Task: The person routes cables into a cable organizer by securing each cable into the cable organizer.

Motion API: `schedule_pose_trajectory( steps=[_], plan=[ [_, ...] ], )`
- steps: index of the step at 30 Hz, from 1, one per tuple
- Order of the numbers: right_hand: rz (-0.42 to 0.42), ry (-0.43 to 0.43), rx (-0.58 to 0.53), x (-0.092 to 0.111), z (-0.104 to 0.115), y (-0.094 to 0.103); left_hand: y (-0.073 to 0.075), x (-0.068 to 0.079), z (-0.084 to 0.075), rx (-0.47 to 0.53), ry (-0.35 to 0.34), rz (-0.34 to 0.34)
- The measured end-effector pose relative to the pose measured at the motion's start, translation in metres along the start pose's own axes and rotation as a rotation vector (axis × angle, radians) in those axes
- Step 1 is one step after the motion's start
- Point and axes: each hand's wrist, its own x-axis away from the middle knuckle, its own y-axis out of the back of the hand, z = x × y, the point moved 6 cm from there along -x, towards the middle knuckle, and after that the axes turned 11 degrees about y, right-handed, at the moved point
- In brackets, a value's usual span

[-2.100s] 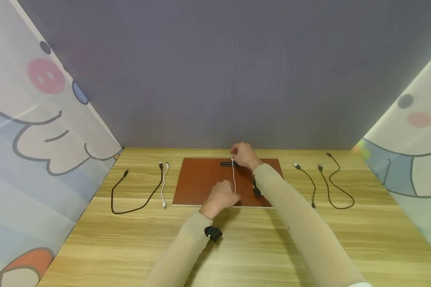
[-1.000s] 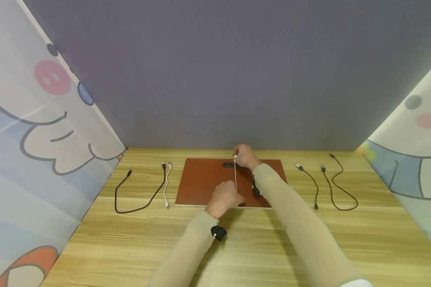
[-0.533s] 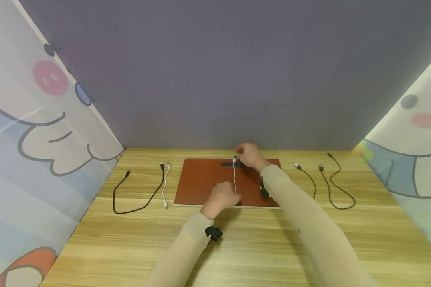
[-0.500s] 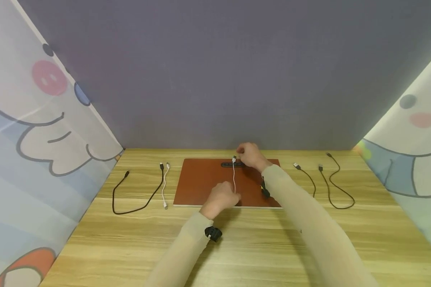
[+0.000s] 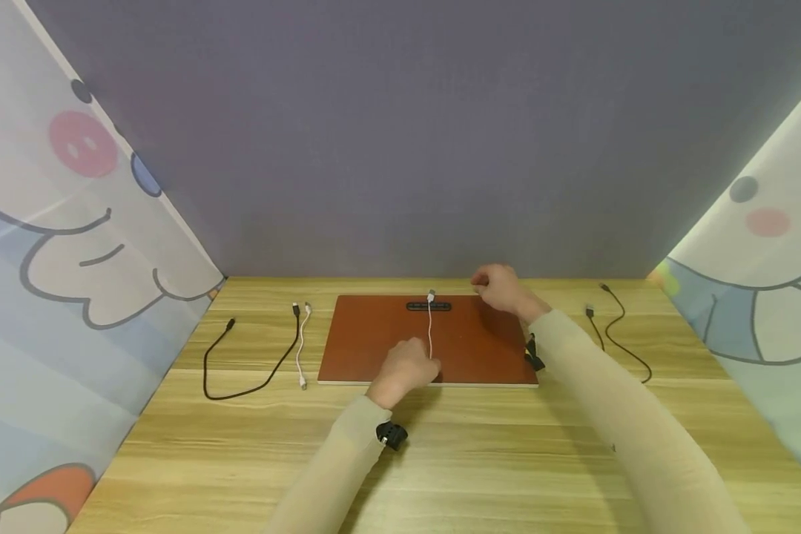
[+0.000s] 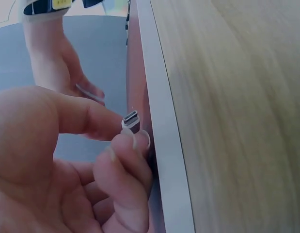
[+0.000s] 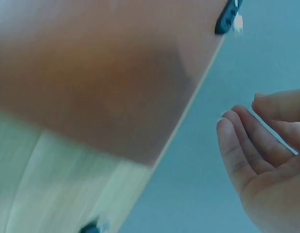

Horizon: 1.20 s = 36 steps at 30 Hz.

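Note:
My left hand (image 5: 403, 368) is at the front edge of a brown board (image 5: 367, 337). In the left wrist view, its thumb and fingers pinch the USB-C end (image 6: 132, 122) of a white charging cable (image 5: 430, 335). The cable runs up the board to a black slotted cable holder (image 5: 416, 306), and its USB-A plug (image 5: 431, 296) sits at the holder, past the board's far edge. My right hand (image 5: 505, 290) is above the board's far right corner, apart from the cable. In the right wrist view its fingers are loosely bent around nothing.
On the wooden table (image 5: 440, 460), a long black cable (image 5: 248, 391) and a short white cable (image 5: 300, 348) lie left of the board. A black cable (image 5: 618, 343) lies on the right, partly behind my right sleeve. A grey panel (image 5: 400, 148) stands behind.
My right hand has let go of the white cable's USB-A plug and moved right, away from the holder. The plug stays at the holder; my left hand keeps its grip at the board's front edge.

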Motion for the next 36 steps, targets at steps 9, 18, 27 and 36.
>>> schedule_pose_trajectory(
  steps=[9,18,27,36],
  plan=[
    [0.005,-0.054,0.105,0.024,-0.028,0.037,0.000,0.001,0.000,0.002,-0.001,0.012],
    [0.090,-0.208,0.164,0.044,-0.059,0.051,-0.001,0.000,0.002,0.010,0.001,0.008],
    [0.212,-0.281,0.241,0.063,-0.079,0.046,-0.001,0.002,0.002,0.031,0.001,0.032],
    [0.181,-0.240,0.224,0.066,-0.088,0.037,0.002,0.004,0.005,0.073,0.015,0.039]
  ],
)
